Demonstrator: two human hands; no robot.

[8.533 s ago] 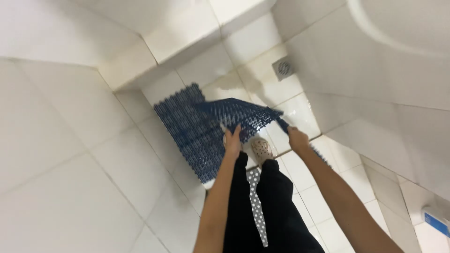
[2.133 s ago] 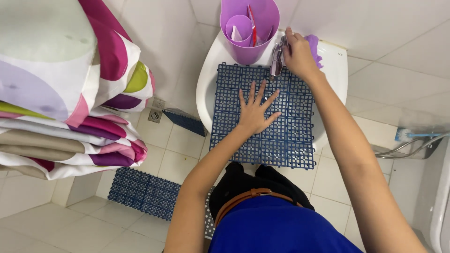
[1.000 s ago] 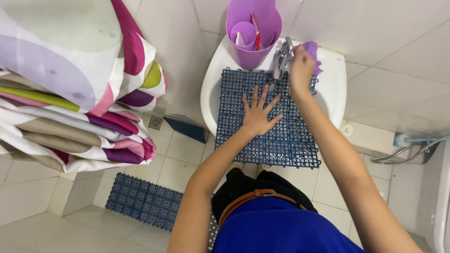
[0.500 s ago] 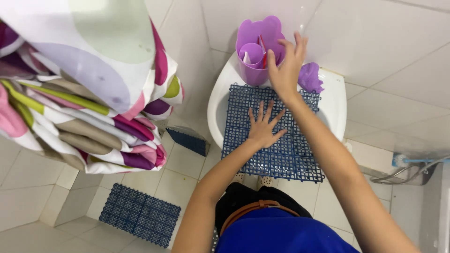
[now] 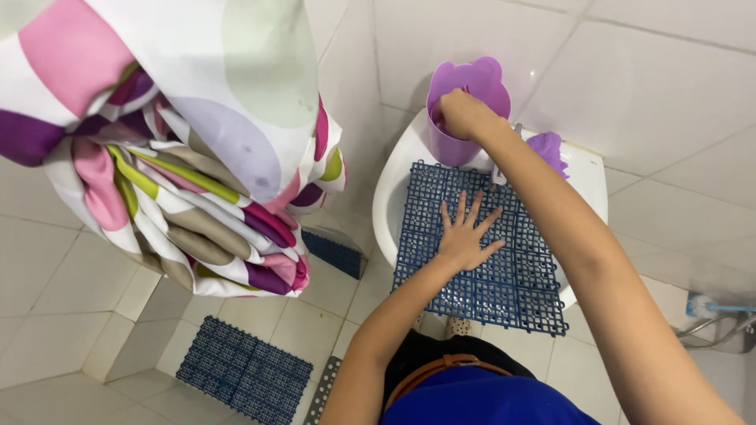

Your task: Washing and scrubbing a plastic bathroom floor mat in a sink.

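A dark blue plastic grid mat [image 5: 512, 291] lies across a white basin [image 5: 384, 206]. My left hand [image 5: 465, 236] presses flat on the mat's middle with its fingers spread and holds nothing. My right hand [image 5: 461, 114] reaches over the mat into a purple cup [image 5: 482, 83] at the back of the basin. Its fingers are down inside the cup and hidden, so I cannot tell whether they hold anything. A purple puffy scrubber [image 5: 549, 149] sits on the basin's back rim, right of my forearm.
A bundled curtain [image 5: 181, 142] with pink, purple and green patches hangs at the left. A second blue grid mat [image 5: 244, 370] lies on the tiled floor, and another piece [image 5: 335, 252] leans beside the basin. A hose with a blue-tipped sprayer [image 5: 717, 319] hangs at the right.
My right hand has moved from the tap area behind the mat up into the purple cup. My left hand has stayed flat on the mat.
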